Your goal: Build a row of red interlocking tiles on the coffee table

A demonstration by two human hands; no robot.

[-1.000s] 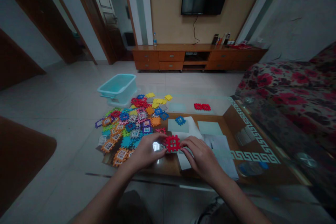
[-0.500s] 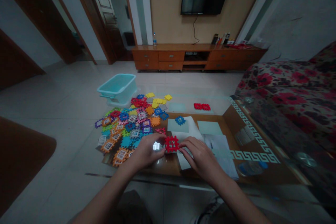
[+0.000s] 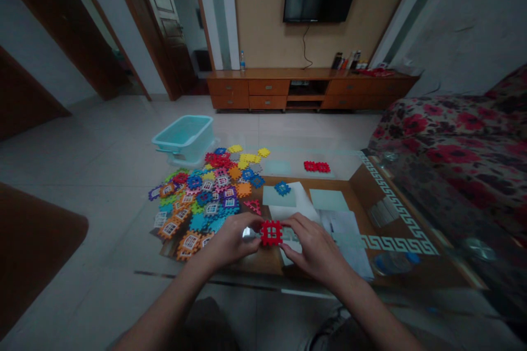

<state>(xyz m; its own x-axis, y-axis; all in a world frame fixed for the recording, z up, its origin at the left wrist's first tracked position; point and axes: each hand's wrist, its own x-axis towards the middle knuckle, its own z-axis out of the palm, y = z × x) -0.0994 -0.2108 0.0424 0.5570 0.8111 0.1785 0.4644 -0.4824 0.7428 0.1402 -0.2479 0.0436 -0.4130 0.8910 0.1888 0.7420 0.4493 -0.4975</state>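
A red square interlocking block (image 3: pixel 272 232) with a window-like opening is held between my two hands above the glass table. My left hand (image 3: pixel 235 237) pinches its left edge between thumb and fingers. On its right edge, my right hand (image 3: pixel 309 242) grips with thumb and fingertips. Just beyond lies a red triangular block (image 3: pixel 252 207), and farther off a blue block (image 3: pixel 282 188). A heap of colourful interlocking blocks (image 3: pixel 212 197) spreads to the left. Two red blocks (image 3: pixel 317 166) lie joined side by side toward the table's far side.
A turquoise plastic tub (image 3: pixel 185 137) stands behind the heap. Papers (image 3: pixel 341 230) and a plastic bottle (image 3: pixel 395 264) show under or on the glass at right. A floral sofa (image 3: pixel 457 120) borders the right side, and a TV cabinet (image 3: pixel 267 88) stands at the back.
Both hands have lowered slightly toward me with the red square block, which tilts a little differently. More of the red triangular block shows now.
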